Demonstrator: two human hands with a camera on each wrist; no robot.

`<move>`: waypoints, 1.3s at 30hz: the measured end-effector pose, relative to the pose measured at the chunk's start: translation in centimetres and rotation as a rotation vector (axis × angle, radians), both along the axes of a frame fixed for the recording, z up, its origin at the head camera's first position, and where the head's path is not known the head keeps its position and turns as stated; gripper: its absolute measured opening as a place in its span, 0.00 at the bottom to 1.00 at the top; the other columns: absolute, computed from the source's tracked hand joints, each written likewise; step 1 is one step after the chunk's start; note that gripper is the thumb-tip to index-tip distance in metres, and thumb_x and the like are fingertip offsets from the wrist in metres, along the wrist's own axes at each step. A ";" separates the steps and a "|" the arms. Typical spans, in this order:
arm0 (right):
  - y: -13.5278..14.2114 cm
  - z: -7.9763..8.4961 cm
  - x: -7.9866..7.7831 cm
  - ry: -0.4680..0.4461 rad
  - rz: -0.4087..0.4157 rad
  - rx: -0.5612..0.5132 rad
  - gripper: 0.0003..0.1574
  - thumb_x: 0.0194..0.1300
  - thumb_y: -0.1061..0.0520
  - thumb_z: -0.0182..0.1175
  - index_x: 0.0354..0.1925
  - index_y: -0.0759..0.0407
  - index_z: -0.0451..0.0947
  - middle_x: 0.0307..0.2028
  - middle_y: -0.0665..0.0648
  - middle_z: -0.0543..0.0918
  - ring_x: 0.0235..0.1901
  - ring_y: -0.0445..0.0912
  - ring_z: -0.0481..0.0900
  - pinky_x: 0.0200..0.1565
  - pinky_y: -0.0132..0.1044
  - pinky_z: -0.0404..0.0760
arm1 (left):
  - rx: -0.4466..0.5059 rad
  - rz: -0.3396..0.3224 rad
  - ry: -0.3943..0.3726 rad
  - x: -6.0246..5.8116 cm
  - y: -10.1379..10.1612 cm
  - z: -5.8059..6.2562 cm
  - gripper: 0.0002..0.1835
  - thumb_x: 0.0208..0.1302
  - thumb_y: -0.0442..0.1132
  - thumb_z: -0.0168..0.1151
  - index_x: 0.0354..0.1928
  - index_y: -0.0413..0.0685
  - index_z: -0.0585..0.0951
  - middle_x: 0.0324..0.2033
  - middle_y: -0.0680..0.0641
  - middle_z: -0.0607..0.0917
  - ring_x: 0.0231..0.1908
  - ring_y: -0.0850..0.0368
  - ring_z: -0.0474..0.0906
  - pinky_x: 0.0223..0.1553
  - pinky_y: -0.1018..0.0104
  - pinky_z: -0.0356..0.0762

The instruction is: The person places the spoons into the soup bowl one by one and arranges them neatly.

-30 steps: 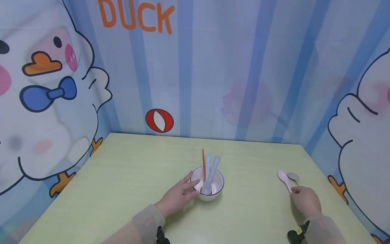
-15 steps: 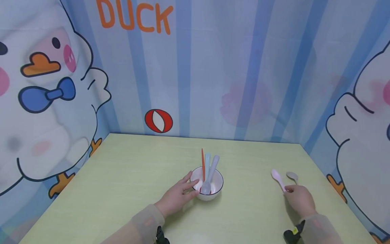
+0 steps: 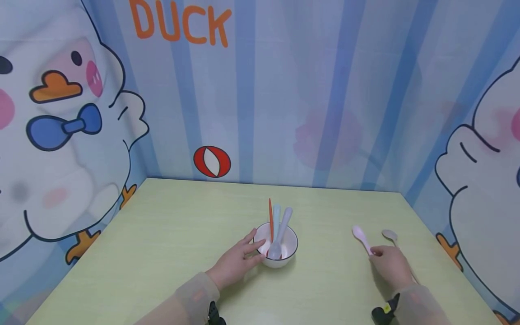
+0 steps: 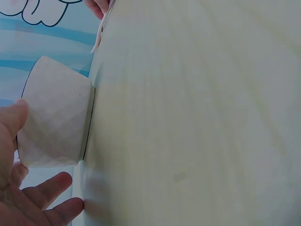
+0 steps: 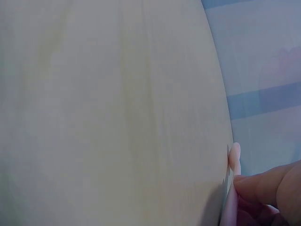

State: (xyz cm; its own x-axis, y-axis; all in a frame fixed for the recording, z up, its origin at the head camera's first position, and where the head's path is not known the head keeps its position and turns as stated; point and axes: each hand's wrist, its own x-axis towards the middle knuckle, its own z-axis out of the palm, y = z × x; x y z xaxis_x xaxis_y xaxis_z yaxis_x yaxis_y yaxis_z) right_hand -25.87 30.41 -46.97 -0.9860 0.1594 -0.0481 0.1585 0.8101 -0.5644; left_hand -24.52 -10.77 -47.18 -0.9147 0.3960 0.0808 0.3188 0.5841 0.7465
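Note:
My left hand (image 3: pixel 235 262) holds the rim of a white bowl (image 3: pixel 290 253) with a dark edge, the thumb outside and a finger reaching over the rim. In the left wrist view the bowl's faceted outer wall (image 4: pixel 56 117) shows beside the thumb. A lavender spoon (image 3: pixel 280 237), a light blue handle (image 3: pixel 277 219) and a thin orange handle (image 3: pixel 271 219) stand tilted in the bowl. At the right, my right hand (image 3: pixel 392 266) pinches a pink spoon (image 3: pixel 361 237) by its handle, low over the table; the right wrist view shows thumb and fingers on this pink spoon (image 5: pixel 230 202).
A second, greyish spoon (image 3: pixel 390 235) lies on the table right of my right hand, its handle partly hidden by that hand. The pale yellow table (image 3: pixel 183 216) ends against a blue striped backdrop (image 3: pixel 268 113) with duck prints on both side walls.
My right hand has slid left with the pink spoon, away from the greyish spoon, whose handle now shows more. The left hand and bowl have stayed in place.

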 end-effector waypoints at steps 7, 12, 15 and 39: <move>-1.3 -0.1 -0.1 0.021 0.027 -0.018 0.20 0.65 0.63 0.58 0.52 0.73 0.77 0.47 0.71 0.80 0.46 0.61 0.78 0.47 0.55 0.74 | -0.008 0.002 0.000 0.0 0.0 0.0 0.29 0.68 0.56 0.56 0.68 0.56 0.70 0.74 0.48 0.52 0.70 0.42 0.53 0.64 0.44 0.60; -2.2 -0.1 -0.1 0.027 0.041 -0.028 0.19 0.64 0.63 0.58 0.52 0.73 0.77 0.46 0.70 0.81 0.45 0.60 0.78 0.47 0.56 0.74 | -0.009 0.003 -0.002 0.0 0.0 0.1 0.29 0.68 0.56 0.56 0.68 0.56 0.70 0.74 0.48 0.53 0.70 0.42 0.54 0.64 0.44 0.60; -2.7 -0.2 -0.2 0.030 0.049 -0.029 0.19 0.64 0.63 0.58 0.51 0.73 0.78 0.46 0.70 0.81 0.45 0.59 0.78 0.47 0.55 0.74 | -0.013 0.003 0.001 0.0 0.1 0.1 0.29 0.68 0.56 0.56 0.68 0.56 0.70 0.74 0.48 0.53 0.70 0.42 0.54 0.64 0.43 0.60; -7.1 0.0 -0.6 0.057 0.145 -0.023 0.16 0.61 0.65 0.61 0.48 0.70 0.81 0.41 0.63 0.84 0.41 0.52 0.79 0.44 0.51 0.76 | -0.015 0.000 0.006 0.0 0.1 -0.1 0.29 0.68 0.56 0.56 0.67 0.54 0.71 0.74 0.47 0.53 0.70 0.41 0.53 0.64 0.43 0.60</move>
State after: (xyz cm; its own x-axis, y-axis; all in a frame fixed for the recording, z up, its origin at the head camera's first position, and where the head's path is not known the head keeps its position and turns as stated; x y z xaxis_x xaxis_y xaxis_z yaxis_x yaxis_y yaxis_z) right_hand -26.45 23.35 -46.93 -0.9999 0.0143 0.0061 0.0080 0.8088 -0.5880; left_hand -24.56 -10.71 -47.24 -0.9141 0.3973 0.0809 0.3237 0.5950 0.7357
